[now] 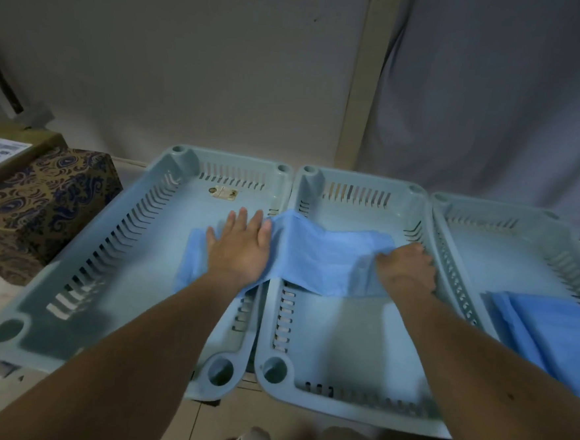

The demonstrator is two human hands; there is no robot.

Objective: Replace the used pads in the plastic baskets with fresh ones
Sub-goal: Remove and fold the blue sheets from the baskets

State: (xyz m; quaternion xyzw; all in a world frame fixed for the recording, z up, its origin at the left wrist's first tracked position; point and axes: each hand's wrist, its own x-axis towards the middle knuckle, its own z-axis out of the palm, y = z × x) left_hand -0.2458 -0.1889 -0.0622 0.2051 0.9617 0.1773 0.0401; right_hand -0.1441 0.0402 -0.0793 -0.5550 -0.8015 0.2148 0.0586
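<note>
The blue pad (317, 256) lies left-right across two baskets; left fingers (244, 220) spread flat, right fingers (387, 257) pinching it.

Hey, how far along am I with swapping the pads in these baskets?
Done: none lined yet. In hand: one blue pad drapes across the wall between the left basket and middle basket, left hand flat on it, right hand gripping it. Left: more folded pads wait in the right basket.
</note>
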